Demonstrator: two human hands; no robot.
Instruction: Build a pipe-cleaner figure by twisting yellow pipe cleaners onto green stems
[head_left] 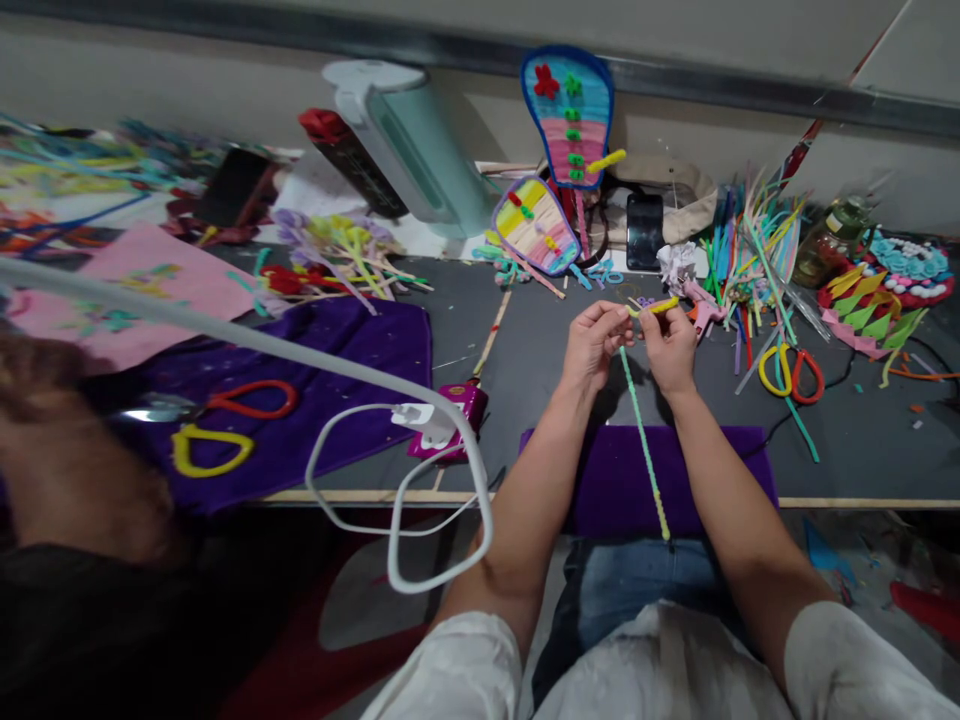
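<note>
L hand (598, 345): grip closed, fingertips pinching approx. top end of green stem (643, 440); exact contact pt hidden by fingers
R hand (673, 350): grip closed on yellow piece (664, 305), thumb + fingertips; palm hidden
Green stem: slants down from L fingertips btwn forearms, over folded purple cloth (720, 470); lower end yellowish
Yellow piece: btwn the hands, inner end by L fingertips; can't tell if joined to stem
Step in hand: looks like fine 2-handed fingertip work on thin fuzzy pcs, my read; any move there calls for steady L grip, light R pinch, no tug on the stem
R side: pink glue gun (705, 308) just beyond R hand; scissors (807, 377) on grey surface (862, 430); loose stems (724, 250) near phone (645, 232)
Far side: striped panels, lg (568, 103) + sm (536, 230), near back wall
L edge: co-worker's arm (82, 470), blurred; well apart from both hands
</note>
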